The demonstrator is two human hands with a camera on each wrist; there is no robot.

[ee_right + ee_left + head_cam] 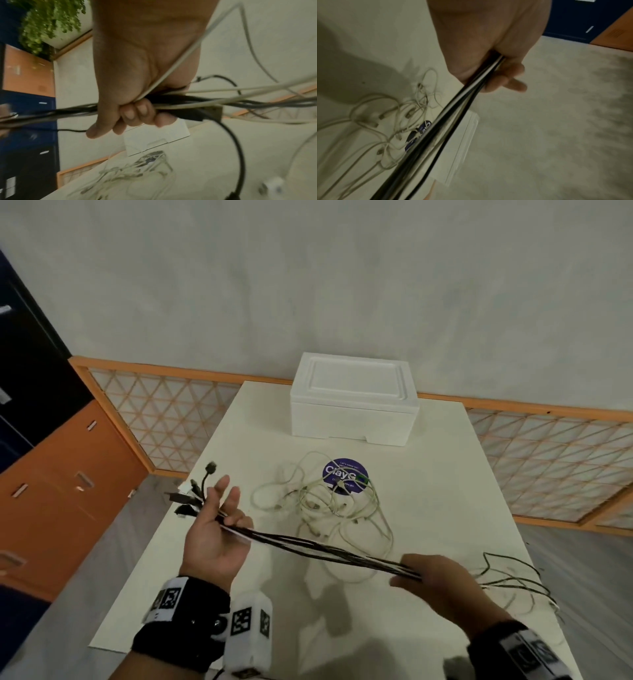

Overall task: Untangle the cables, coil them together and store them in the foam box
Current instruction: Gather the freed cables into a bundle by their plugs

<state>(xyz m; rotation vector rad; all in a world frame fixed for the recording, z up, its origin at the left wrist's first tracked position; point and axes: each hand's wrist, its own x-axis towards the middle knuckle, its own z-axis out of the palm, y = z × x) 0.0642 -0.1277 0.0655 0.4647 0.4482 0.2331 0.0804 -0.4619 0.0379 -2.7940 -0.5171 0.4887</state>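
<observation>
Head view: your left hand (214,537) and right hand (442,580) stretch the bundle of black and white cables (318,547) taut above the white table (445,474) — the lidded white foam box (354,402) stands at its far edge.
Left wrist: fingers (508,75) clamp the bundle.
Right wrist: fingers (135,112) curl round it.

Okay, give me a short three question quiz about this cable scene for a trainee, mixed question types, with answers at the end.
1. True or false: the foam box has its lid on.
2. Which cables still lie tangled on the table? A) white cables B) black cables
3. Fill in: the dark cable bundle is stretched between the left hand and the ____ hand.

Key: 1 true. 2 A, the white cables by the purple sticker. 3 right; the right hand grips it too.
</observation>
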